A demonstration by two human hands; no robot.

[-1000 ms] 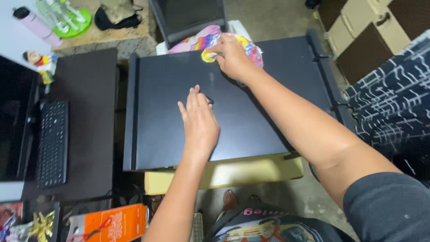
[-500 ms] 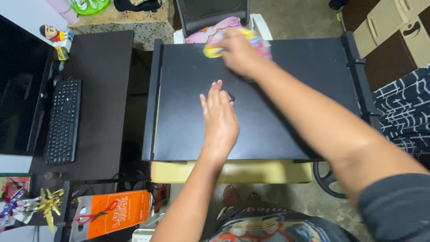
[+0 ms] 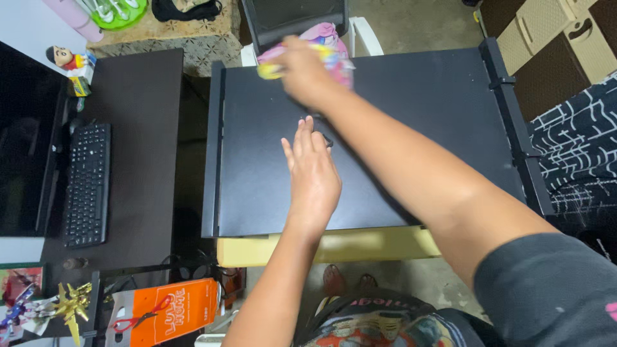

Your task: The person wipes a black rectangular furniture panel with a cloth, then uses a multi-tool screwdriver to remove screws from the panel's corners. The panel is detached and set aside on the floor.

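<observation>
Cloth [image 3: 331, 58] in bright pink, yellow and blue sits bunched under our right hand [image 3: 301, 71] at the far edge of the black board [image 3: 411, 128], the big flat panel that fills the middle of the view. Our fingers close over the cloth and press it against the board's surface; the hand is blurred, so we cannot make out the single fingers. Our right arm stretches across the board from its near right corner to that far edge.

Our left hand [image 3: 312, 177] lies open and flat, palm down, near the middle of the board, fingers together and pointing toward the far edge. Just past its fingertips a small dark thing [image 3: 326, 140] rests on the board; we cannot tell what it is, nor whether the fingers touch it.

Beneath the near edge of the board a pale yellow box [image 3: 360, 245] sticks out. Beyond the far edge stands a dark chair [image 3: 292, 19]. Left of the board stands a dark desk [image 3: 141, 128] with a black keyboard [image 3: 87, 186] and, further left, a black monitor [image 3: 26, 154]. Off the near left corner of the board lies an orange package [image 3: 167, 311] holding scissors. Right of the board hangs dark fabric with white lines [image 3: 575, 141].
</observation>
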